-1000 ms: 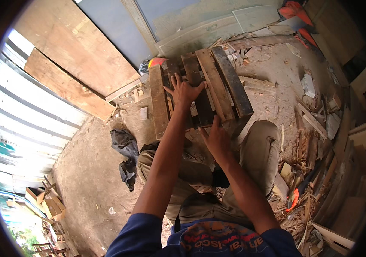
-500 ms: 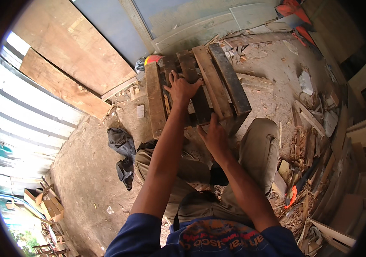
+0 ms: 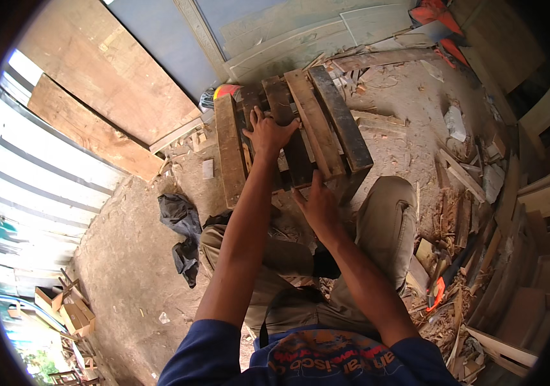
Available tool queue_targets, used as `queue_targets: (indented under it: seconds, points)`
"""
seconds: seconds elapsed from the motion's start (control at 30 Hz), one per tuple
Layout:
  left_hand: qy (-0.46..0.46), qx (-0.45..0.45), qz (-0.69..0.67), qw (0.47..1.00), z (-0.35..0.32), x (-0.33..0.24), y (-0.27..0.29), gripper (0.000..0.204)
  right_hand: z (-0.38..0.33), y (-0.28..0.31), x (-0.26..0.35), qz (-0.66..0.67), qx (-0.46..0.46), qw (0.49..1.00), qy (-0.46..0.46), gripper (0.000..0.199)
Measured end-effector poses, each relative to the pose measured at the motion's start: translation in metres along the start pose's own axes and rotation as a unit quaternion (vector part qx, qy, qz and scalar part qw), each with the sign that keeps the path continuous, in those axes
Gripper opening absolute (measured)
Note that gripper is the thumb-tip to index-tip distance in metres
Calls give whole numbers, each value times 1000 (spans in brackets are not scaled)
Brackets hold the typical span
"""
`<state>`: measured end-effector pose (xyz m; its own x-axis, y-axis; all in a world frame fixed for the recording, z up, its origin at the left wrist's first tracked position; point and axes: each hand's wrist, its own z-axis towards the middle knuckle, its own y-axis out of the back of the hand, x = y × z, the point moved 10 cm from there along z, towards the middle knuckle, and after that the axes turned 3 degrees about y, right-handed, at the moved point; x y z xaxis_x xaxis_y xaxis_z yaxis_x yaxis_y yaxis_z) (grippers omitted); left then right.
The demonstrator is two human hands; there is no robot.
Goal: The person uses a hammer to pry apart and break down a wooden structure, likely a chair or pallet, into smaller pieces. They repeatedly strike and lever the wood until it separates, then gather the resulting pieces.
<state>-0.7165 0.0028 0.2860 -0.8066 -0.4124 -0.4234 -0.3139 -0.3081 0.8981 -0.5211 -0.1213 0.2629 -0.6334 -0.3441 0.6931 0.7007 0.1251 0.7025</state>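
A small pallet of dark weathered wooden slats (image 3: 326, 116) rests tilted in front of my knees. My left hand (image 3: 268, 132) lies spread on its upper slats, fingers curled over one board. My right hand (image 3: 317, 202) grips the near lower edge of the pallet from below, thumb up. I am seated or crouched, with my khaki trousers (image 3: 384, 225) under the pallet's near end.
Plywood sheets (image 3: 95, 83) lean on a corrugated metal wall at left. A dark cloth (image 3: 182, 228) lies on the dirt floor. Wood scraps, offcuts and an orange-handled tool (image 3: 436, 293) litter the right side. Long boards (image 3: 378, 58) lie behind the pallet.
The view has shifted slightly; the pallet sits a bit higher and closer to me. Both hands keep their hold on it.
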Motion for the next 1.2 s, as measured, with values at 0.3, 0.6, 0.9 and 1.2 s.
queue_targets:
  seconds: [0.3,0.6,0.9,1.2]
  points:
    - [-5,-3,-3,1000,-2,-6,1,95,0,1,-5,-4,-16,1000,11,71]
    - [-10,-13,-6,1000,-4,-4,4,94,0,3,-3,7,-38,999,23,69]
    - [-9,-7,1,1000,-4,-5,6,92,0,1,-7,4,-45,999,26,71]
    - [-6,-14,-1,1000,-3,-4,6,92,0,3,-5,-2,-34,999,16,73]
